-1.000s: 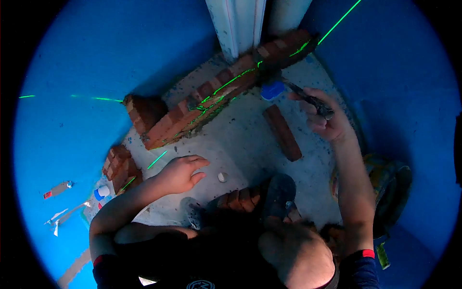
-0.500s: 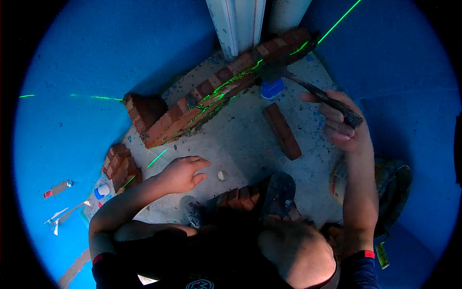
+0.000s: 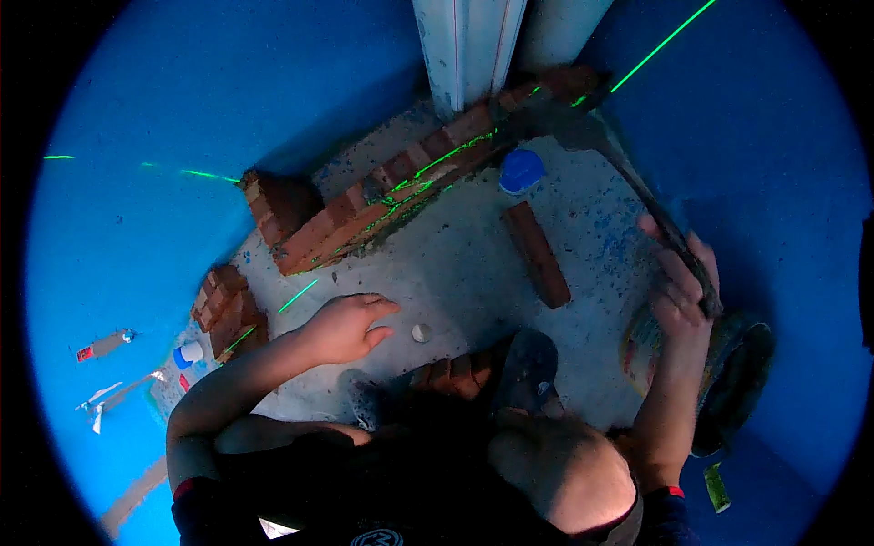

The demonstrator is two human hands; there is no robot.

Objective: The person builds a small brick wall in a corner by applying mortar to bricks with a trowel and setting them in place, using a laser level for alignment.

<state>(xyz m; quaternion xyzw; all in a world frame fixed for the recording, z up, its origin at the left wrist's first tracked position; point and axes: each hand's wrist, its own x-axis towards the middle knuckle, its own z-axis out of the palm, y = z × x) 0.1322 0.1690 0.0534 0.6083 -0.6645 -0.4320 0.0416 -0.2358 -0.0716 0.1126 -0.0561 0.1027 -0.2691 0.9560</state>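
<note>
The handle of a dark trowel point(image 3: 566, 126) is gripped in the right hand point(image 3: 685, 289), with the fingers curled around it. The blade is held at the far right part of a low brick wall point(image 3: 401, 173); whether the bricks are touched by it cannot be told. The left hand point(image 3: 339, 329) is held loosely spread, its back turned up and its thumb set apart from the fingers, and a small pale disc point(image 3: 421, 333) is seen just to its right. On the floor point(image 3: 455, 246), a loose brick point(image 3: 539, 257) is placed nearer than a blue round object point(image 3: 522, 170). At the left, a few bricks point(image 3: 221, 300) are heaped, and behind the wall white pipes point(image 3: 469, 55) are seen
</note>
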